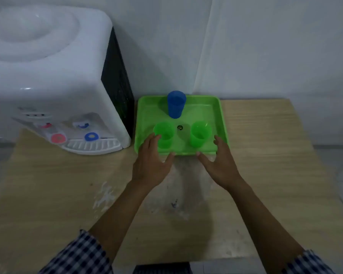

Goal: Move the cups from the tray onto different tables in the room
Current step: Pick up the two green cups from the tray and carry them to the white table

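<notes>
A green tray [219, 113] sits at the far middle of a wooden table, against the wall. On it stand two green cups, one at the near left [165, 135] and one at the near right [200, 133], and a blue cup [176, 104] at the back. My left hand [151, 163] reaches over the tray's near left corner, fingers spread, fingertips beside the left green cup. At the tray's near right corner my right hand [221, 161] is spread too, holding nothing.
A white water dispenser [53, 86] with red and blue taps stands on the table's left, close beside the tray. The wooden table [265, 175] has a worn grey patch in the middle. White walls rise behind. Floor shows at the right.
</notes>
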A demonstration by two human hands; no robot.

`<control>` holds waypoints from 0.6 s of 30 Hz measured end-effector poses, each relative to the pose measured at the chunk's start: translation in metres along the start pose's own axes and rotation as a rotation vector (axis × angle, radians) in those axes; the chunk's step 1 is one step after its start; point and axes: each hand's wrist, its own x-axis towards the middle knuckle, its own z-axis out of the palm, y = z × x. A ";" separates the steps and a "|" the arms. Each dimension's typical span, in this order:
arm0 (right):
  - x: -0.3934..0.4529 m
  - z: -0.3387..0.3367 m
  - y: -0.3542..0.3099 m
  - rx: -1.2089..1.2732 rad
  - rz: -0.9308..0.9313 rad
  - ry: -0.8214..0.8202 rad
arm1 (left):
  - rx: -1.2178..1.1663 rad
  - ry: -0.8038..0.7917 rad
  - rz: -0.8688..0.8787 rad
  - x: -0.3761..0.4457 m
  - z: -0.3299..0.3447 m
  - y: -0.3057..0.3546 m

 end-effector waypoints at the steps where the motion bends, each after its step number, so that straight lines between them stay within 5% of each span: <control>1: 0.011 0.003 0.001 -0.025 -0.012 0.032 | 0.000 0.015 0.012 0.012 0.002 -0.003; 18: 0.091 0.040 0.025 -0.087 -0.045 0.126 | -0.086 0.032 0.094 0.107 0.045 -0.039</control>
